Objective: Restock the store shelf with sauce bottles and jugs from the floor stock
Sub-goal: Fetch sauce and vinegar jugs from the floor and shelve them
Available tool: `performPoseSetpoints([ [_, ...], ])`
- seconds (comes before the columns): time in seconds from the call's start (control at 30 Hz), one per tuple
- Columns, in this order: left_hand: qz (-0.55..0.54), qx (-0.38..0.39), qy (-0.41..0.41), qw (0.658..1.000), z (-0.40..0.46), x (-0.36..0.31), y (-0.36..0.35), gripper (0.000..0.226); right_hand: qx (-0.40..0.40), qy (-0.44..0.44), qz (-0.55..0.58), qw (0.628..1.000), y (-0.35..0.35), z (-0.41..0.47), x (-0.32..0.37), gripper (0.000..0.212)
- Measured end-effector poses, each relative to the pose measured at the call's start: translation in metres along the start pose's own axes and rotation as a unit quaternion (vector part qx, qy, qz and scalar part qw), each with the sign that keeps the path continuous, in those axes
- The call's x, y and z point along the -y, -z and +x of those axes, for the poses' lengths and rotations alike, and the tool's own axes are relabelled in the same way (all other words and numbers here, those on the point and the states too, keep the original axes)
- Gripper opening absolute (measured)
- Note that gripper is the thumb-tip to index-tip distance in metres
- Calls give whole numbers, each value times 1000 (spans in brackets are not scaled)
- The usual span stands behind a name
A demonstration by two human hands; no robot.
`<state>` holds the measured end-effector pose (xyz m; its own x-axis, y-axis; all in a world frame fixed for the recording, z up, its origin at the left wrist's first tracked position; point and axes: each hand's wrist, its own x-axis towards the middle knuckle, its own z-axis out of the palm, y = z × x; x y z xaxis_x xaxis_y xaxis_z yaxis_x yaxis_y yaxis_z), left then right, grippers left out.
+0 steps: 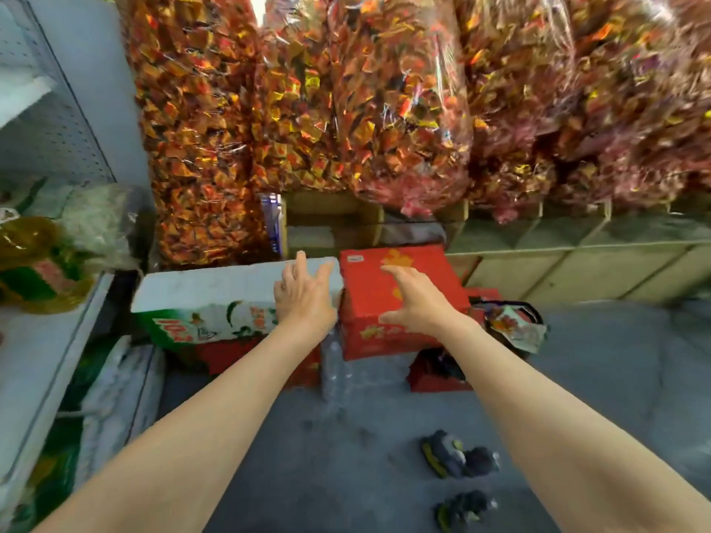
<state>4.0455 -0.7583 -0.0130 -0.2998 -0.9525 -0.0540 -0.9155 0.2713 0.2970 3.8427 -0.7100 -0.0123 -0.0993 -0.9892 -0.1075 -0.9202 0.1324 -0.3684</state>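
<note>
On the grey shop floor (307, 475), mid-frame, the red cardboard box (400, 302) sits under the right hand (413, 302); the left hand (304, 298) is beside it, fingers spread, holding nothing.

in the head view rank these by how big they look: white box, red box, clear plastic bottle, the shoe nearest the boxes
1. white box
2. red box; the two boxes look close in size, and both hands cover parts of them, so this order is unsure
3. clear plastic bottle
4. shoe; it is nearer the camera, so its true size may be smaller than it looks
</note>
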Motion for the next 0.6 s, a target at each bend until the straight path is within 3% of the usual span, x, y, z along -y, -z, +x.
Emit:
performPoseSetpoints([
  [0.3, -24, 19, -60, 998, -43, -167, -94, 84, 23, -100, 23, 994, 19, -99, -177, 101],
  [0.6, 4, 75, -137, 988, -53, -233, -140, 82, 17, -188, 75, 979, 4, -148, -243, 99],
])
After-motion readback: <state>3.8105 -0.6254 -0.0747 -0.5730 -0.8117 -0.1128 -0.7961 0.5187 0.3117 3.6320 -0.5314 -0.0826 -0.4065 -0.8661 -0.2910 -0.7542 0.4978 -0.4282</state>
